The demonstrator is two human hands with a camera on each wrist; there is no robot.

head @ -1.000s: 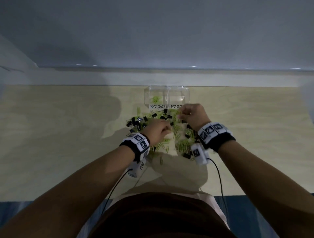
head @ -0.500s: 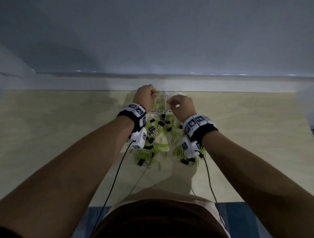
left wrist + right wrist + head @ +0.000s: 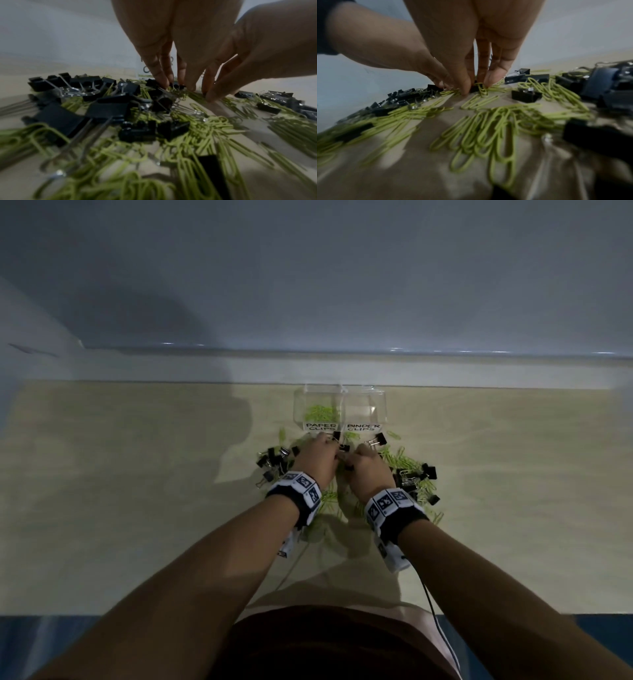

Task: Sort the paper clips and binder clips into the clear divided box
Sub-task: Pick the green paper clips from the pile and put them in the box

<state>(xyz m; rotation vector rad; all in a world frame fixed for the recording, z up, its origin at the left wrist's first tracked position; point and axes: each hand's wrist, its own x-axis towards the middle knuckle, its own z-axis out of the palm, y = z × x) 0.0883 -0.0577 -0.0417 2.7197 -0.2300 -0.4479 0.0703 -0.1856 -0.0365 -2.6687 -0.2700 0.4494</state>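
The clear divided box (image 3: 383, 409) stands at the table's far edge, labelled PAPER CLIPS on the left and BINDER CLIPS on the right. Green paper clips (image 3: 320, 414) lie in its left half; the right half looks empty. A mixed pile of green paper clips (image 3: 489, 121) and black binder clips (image 3: 108, 111) spreads in front of it. My left hand (image 3: 327, 440) (image 3: 200, 93) reaches into the pile with fairly straight fingers touching clips. My right hand (image 3: 356, 455) (image 3: 476, 86) pinches a small black binder clip (image 3: 474, 88) between thumb and fingers, a paper clip lying against it.
A pale wooden table (image 3: 137, 508) carries everything, with a white wall ledge (image 3: 171, 368) right behind the box. Binder clips cluster at the pile's left (image 3: 272, 462) and right (image 3: 416, 475). Cables from the wrist cameras trail toward my body (image 3: 431, 604).
Half a second ago both hands were raised over the box's compartments. They have come back down into the pile, and the right hand has closed on a binder clip.
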